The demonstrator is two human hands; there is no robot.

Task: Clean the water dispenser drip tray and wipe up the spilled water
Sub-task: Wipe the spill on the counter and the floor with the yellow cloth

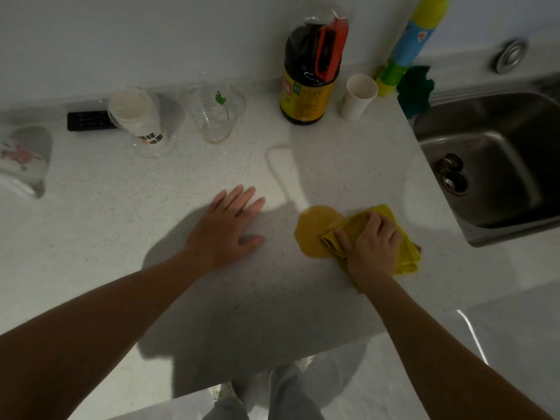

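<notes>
A folded yellow cloth (404, 251) lies on the white speckled counter (121, 237) near the sink. My right hand (374, 245) lies on top of it, fingers curled round the cloth. A round yellow patch (312, 230) sits against the cloth's left edge; I cannot tell whether it is wet cloth or a puddle. A glossy streak of spilled water (280, 168) runs from behind the patch toward the back. My left hand (225, 228) rests flat on the counter, fingers spread, holding nothing. No drip tray is in view.
Along the back wall stand a sleeve of stacked cups (138, 121), a clear plastic cup (216, 116), a dark sauce bottle (309, 77), a paper cup (357, 97) and a tall spray bottle (412, 43). A steel sink (497, 165) is at right, a patterned bowl (24, 160) at far left.
</notes>
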